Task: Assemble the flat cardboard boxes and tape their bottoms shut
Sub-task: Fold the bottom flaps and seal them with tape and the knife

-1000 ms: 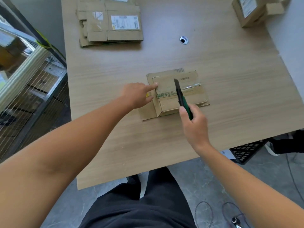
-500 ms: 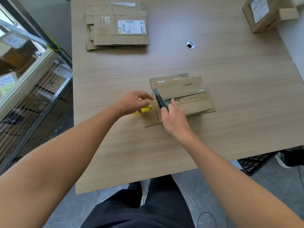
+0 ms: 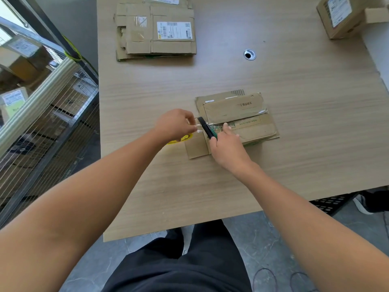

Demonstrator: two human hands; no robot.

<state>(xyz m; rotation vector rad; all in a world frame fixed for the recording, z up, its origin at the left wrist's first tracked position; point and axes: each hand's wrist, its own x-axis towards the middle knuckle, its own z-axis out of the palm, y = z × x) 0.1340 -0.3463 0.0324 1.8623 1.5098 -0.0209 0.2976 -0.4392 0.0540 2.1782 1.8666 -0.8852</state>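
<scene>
Observed: flat box [image 3: 252,131] on surface [image 3: 294,175], centre; left grip [image 3: 174,126] pinches clear tape [image 3: 199,129] end; right grip [image 3: 228,151] closed round knife [image 3: 207,129]. Risk: knife just beside left fingers [image 3: 192,129]; a slip could nick them or score the cardboard.

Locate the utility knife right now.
In the head view the utility knife sits mid-table, gripped in the right hand at the left end of the flat cardboard box, its tip close to the left hand.
</scene>
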